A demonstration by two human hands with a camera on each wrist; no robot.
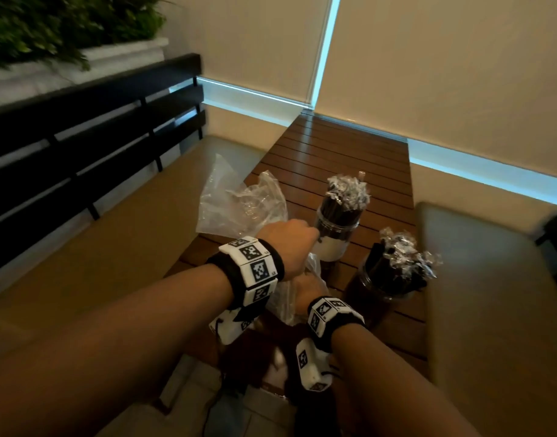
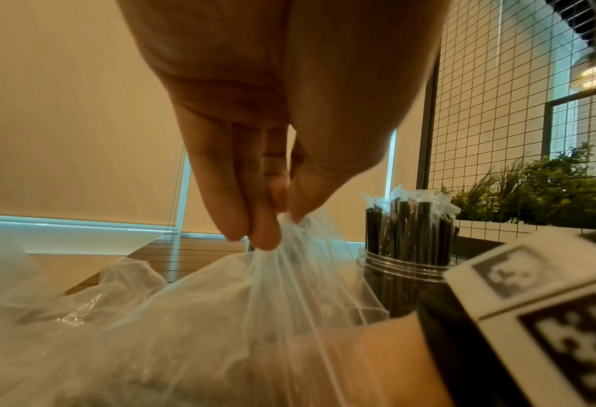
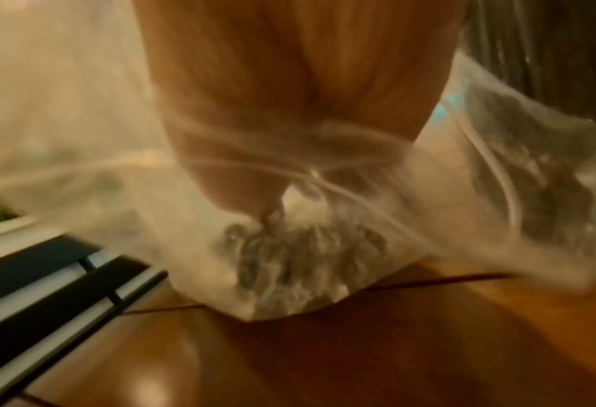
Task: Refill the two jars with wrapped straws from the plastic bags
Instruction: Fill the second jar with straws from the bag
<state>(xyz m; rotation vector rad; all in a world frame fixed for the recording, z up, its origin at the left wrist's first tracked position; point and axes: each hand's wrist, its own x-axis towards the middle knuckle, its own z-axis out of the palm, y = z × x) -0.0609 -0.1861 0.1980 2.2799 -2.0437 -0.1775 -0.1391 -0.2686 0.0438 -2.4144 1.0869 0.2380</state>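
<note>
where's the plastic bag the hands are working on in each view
Head: plastic bag at centre, between the left hand and right hand.
Left wrist: it fills the lower half, pinched by the fingers.
Right wrist: blurred, mid-frame around the hand.
Shared landmark: slatted wooden table.

Dim, warm-lit room. Slatted dark-brown wooden table [image 1: 340,152] running toward a corner of cream roller blinds [image 1: 444,58], with thin strips of cool blue daylight [image 1: 324,48] showing at the gap between them and along their lower edges. Tan cushioned bench seats [image 1: 113,247] on both sides of the table, the left one backed by black horizontal slats [image 1: 81,127]. Behind that backrest, a white planter ledge [image 1: 91,61] with green foliage [image 1: 65,23]. From the left wrist view, a black-framed wire grid panel [image 2: 498,110] above more greenery and a glowing pendant lamp [image 2: 595,68] beyond it.
</note>
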